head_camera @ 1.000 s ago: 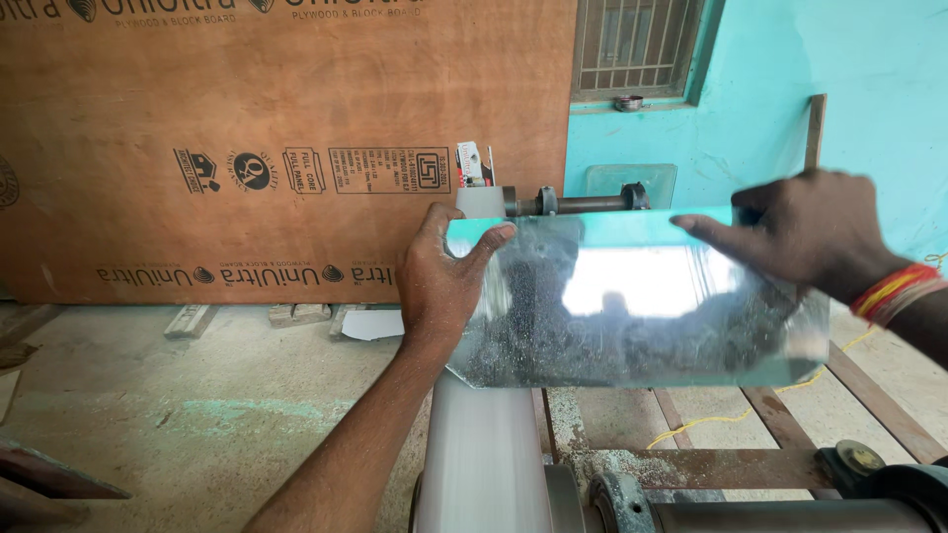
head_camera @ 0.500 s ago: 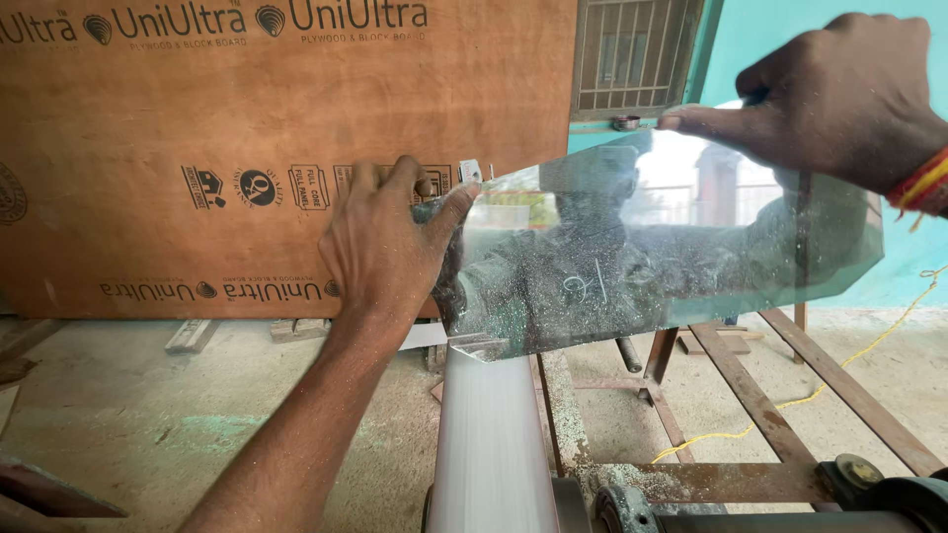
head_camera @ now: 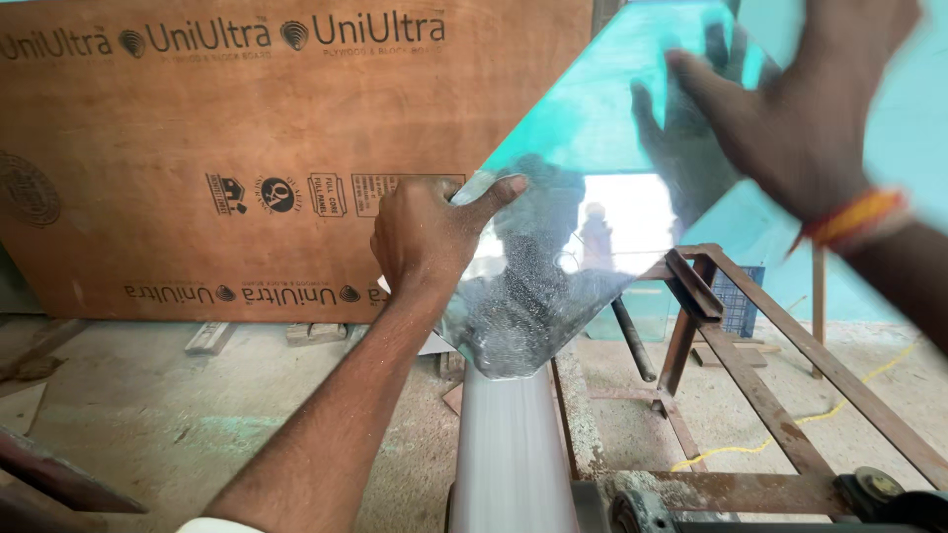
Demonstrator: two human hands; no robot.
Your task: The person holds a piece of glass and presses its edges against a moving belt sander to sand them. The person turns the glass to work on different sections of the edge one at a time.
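Note:
I hold a flat pane of mirror glass (head_camera: 583,217) up in front of me, tilted so one corner points down. My left hand (head_camera: 430,232) grips its left edge, thumb lying along the face. My right hand (head_camera: 790,109) holds the upper right part of the pane, fingers spread over it and blurred. The pane's lower corner hangs just above a whitish moving belt (head_camera: 509,454) of a grinding machine. The glass reflects sky, a bright opening and dark shapes.
A large brown plywood sheet (head_camera: 197,148) leans against the wall at the left. A rusty steel frame (head_camera: 750,375) stands at the right, with a yellow cord (head_camera: 790,424) on the dusty concrete floor. Wood scraps (head_camera: 212,338) lie below the plywood. A machine pulley (head_camera: 869,489) sits at bottom right.
The pane has been lifted and turned from lying level to standing on a corner. My right hand rose toward the top right; my left hand stayed on the left edge.

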